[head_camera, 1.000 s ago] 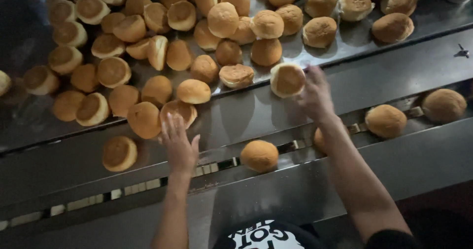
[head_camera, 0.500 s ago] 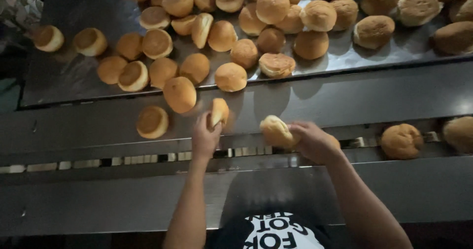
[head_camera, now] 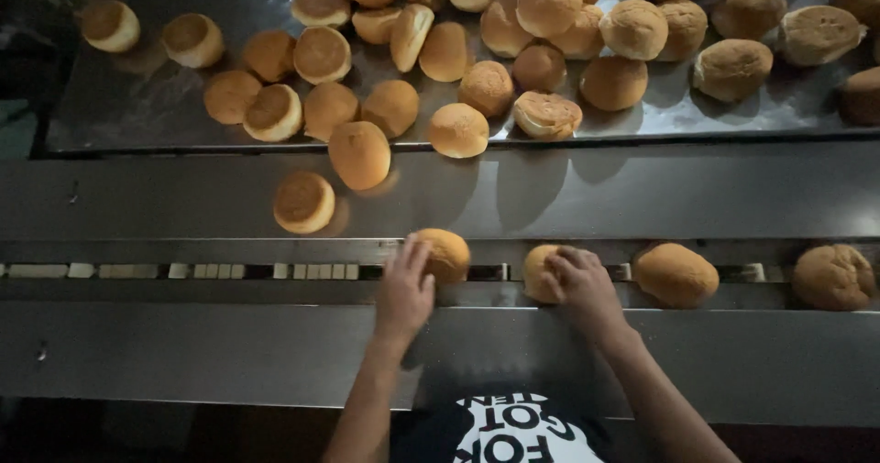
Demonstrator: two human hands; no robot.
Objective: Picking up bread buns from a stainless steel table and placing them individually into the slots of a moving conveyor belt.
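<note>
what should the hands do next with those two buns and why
Probably let go and lift both hands away. The left hand and right hand each rest on a bun that already sits in the slotted track, in line with two more buns to the right.

Dim warm overhead light, dark corners; soft glare on steel chute [head_camera: 642, 197], bun shadows below, slight motion blur throughout.

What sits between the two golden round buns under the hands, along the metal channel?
Head view: nothing. Between the left hand's golden round bun and the right hand's bun shows only bare steel channel.
</note>
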